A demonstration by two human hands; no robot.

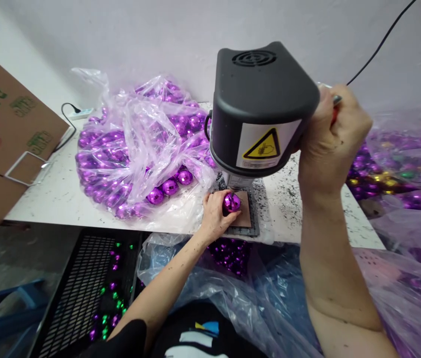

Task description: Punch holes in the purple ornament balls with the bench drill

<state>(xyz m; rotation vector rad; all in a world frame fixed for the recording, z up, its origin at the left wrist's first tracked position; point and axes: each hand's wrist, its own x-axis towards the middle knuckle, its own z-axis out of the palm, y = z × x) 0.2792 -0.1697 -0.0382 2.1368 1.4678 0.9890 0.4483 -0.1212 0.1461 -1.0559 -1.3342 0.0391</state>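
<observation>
"One ball (231,201): where is it?"

"In the left hand (214,214), thumb and fingers curled round it, by the brown pad (245,214) under the press (266,94). Whether it touches the pad, I can't tell."

"And the right hand (340,132)?"

"Raised, closed in a fist on the handle (337,100) beside the press."

"What about room?"

"The worktop (285,199)'s front edge runs just below the pad, and the left forearm reaches in over it. Left of the press, a bag (146,134) crowds close; right of it, a strip of worktop lies open. The wall (150,35) stands behind."

"Materials?"

"Mirror-bright purple for the ball, matte black with rounded corners for the press. The worktop is white, strewn with dark flecks; the bag is crinkled clear plastic, full of purple balls. The carton (12,134) is printed cardboard."
</observation>
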